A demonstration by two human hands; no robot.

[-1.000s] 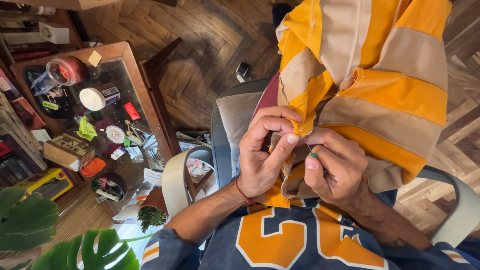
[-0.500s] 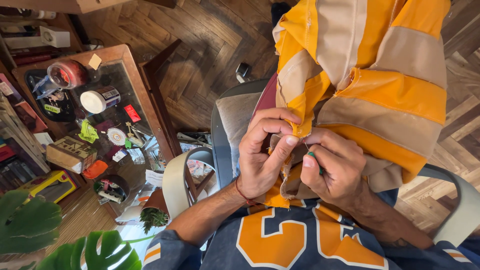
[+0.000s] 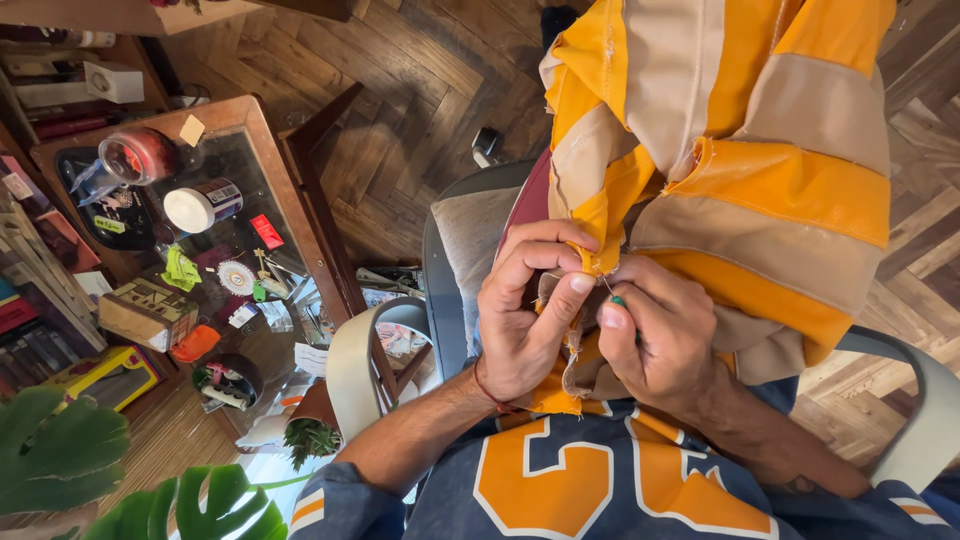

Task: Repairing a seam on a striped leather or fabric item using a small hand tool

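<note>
Cloth: an orange and beige striped fabric (image 3: 760,170) was hung over the lap, right of the glass-topped table (image 3: 250,200).
Left hand (image 3: 525,320): its fingers (image 3: 560,300) were closed, pinching the fabric's folded edge.
Right hand (image 3: 660,335): its fingers were curled shut around a green-tipped needle (image 3: 615,297), touching the same edge.

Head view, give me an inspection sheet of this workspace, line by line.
Surface: glass-topped wooden table at left, herringbone wood floor.
Job's things: orange and beige striped fabric; green-headed pin.
Clutter: jar, white tape roll, small bits on the table.
Grippers: left hand pinches the fabric edge; right hand holds the pin.
Cables: nothing seen.
Surroundings: grey chair, leafy plant.
</note>
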